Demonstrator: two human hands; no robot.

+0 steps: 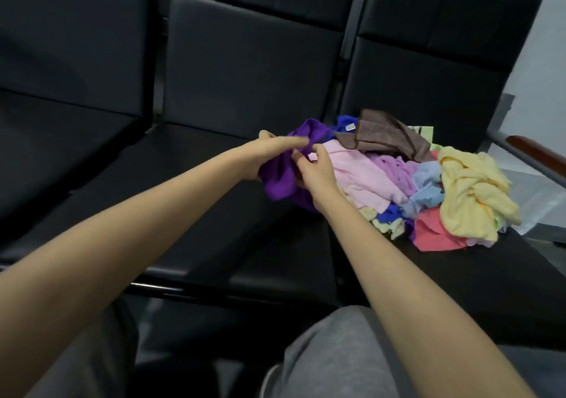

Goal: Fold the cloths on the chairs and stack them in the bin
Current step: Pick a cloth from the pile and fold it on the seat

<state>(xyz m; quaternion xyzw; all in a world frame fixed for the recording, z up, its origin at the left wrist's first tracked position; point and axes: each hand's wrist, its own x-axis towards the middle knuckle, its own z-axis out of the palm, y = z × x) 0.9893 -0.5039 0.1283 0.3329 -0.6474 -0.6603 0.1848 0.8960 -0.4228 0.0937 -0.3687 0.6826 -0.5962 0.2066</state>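
A dark purple cloth [280, 180] hangs crumpled at the left edge of a heap of cloths on the right-hand black chair seat [459, 275]. My left hand [269, 152] grips its upper left part, fingers reaching into the folds. My right hand [315, 168] pinches the same cloth from the right side. The heap holds a pink cloth [358, 177], a brown cloth [382, 134], a lilac cloth [395, 164], a light blue cloth [425, 186], a yellow cloth [471, 192] and a red cloth [435, 235]. No bin is in view.
A row of black padded chairs runs across the view, with the middle seat [214, 198] and left seat [61, 152] beside the heap. A wooden armrest [539, 152] ends the row at right. My grey-trousered knees [337, 351] are at the bottom.
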